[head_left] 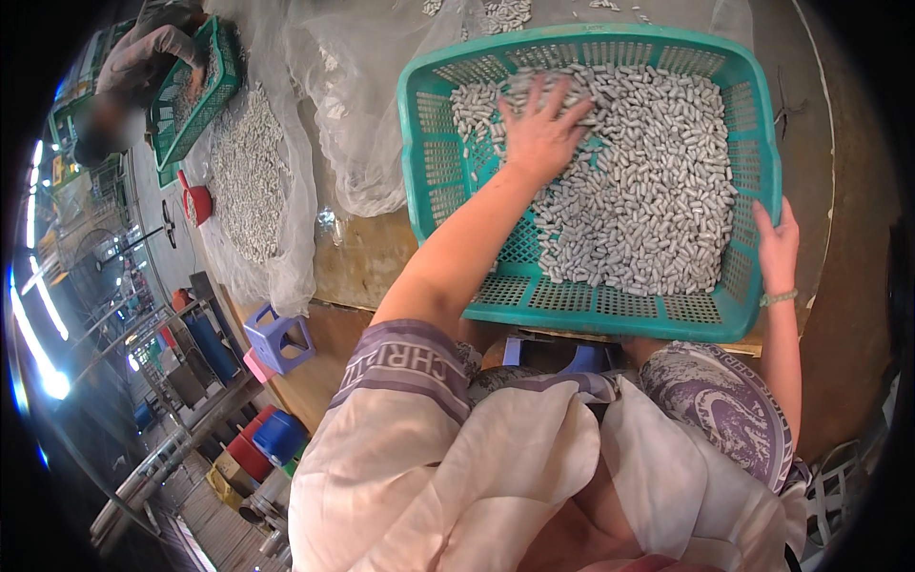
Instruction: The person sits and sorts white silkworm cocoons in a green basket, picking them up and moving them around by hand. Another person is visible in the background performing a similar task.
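"So, what's in front of you?"

"Pellets (648, 172), far too many to count: short, stubby cylinders, grey with a dull silvery sheen, lying every which way. They fill most of one teal plastic basket (610, 327), thickest over the middle and right, while bare mesh shows at the lower left."

"And your hands?"

"Two, both busy. My left hand (543, 124) is palm down on the pellets toward the far side, fingers spread apart, their tips blurred. My right hand (780, 248) is clamped on the basket's right rim; one beaded bracelet (778, 298) circles that wrist."

"Where does the basket sit?"

"On the worktop (810, 172), just in front of my lap, its near side by the edge."

"Anything else about?"

"Off to the left, translucent plastic sheeting (300, 248) bears a long spread of paler pellets (246, 176), with one red scoop (197, 203) at its side. Beyond, one co-worker's hand (197, 81) reaches into one green basket (205, 129). Nearer me stand two stools: one violet stool (278, 340) and, partly hidden behind it, one pink stool (257, 365)."
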The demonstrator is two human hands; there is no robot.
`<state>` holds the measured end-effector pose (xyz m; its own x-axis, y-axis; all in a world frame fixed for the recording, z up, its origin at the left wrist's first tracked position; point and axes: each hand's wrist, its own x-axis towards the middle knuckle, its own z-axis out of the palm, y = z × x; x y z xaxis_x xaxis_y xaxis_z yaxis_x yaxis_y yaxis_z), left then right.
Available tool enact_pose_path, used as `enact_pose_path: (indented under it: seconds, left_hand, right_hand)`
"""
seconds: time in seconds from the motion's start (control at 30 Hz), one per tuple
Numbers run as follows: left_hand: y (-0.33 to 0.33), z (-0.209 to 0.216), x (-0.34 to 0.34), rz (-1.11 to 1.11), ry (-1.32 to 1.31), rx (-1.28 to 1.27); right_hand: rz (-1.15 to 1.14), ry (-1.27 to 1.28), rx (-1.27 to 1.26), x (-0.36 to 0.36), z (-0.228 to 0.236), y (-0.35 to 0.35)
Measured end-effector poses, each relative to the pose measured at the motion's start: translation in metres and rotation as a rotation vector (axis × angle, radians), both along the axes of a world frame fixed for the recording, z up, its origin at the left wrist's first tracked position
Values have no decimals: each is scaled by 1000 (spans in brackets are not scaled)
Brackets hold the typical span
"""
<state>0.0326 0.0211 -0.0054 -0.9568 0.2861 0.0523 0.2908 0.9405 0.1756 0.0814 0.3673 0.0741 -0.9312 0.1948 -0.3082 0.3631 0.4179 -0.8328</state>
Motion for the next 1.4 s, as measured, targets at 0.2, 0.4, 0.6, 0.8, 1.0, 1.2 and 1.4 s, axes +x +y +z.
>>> enact_pose_path:
  seconds: [0.2,0.4,0.6,0.8,1.0,1.2,1.4]
  left_hand:
    - [110,46,52,-331,-160,299]
    - [149,17,76,-749,-60,560]
    - [47,20,39,-520,-65,246]
    - [-27,27,23,-217,121,-68]
    - [84,17,96,-955,-205,618]
    - [-25,19,53,-803,-237,281]
    - [-3,32,43,-484,26,309]
  right_hand:
    - [21,7,77,0,2,3]
    - [63,-18,51,-3,7,-5]
    - [8,-9,12,1,7,0]
    - [-2,-6,9,-1,9,-6]
    - [26,16,57,-4,5,-6]
    - [-9,-21,35,0,9,-2]
    - [4,0,103,0,9,-5]
